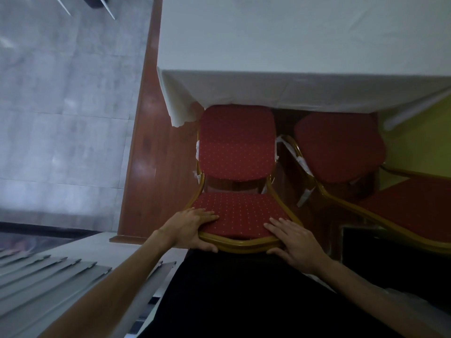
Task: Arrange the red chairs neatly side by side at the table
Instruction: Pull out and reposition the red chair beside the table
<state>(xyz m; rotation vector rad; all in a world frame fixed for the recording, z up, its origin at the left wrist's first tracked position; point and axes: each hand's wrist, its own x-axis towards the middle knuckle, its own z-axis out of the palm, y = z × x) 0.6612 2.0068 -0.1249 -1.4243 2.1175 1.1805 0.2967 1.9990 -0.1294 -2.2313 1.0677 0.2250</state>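
A red padded chair point(236, 142) with white dots and a gold frame stands right below me, its seat front tucked under the white tablecloth of the table point(292, 89). My left hand point(192, 226) grips the left side of its backrest top, and my right hand point(291, 240) grips the right side. A second red chair point(339, 145) stands to its right, angled slightly, its seat also reaching under the cloth. Its backrest point(410, 211) runs off the right edge of the view.
A brown wooden strip of floor point(146, 142) runs left of the chairs, with grey tiles point(61, 106) beyond. Grey slatted panels point(48, 276) lie at lower left. A yellow-green wall point(419, 132) is at the right. My dark clothing fills the bottom.
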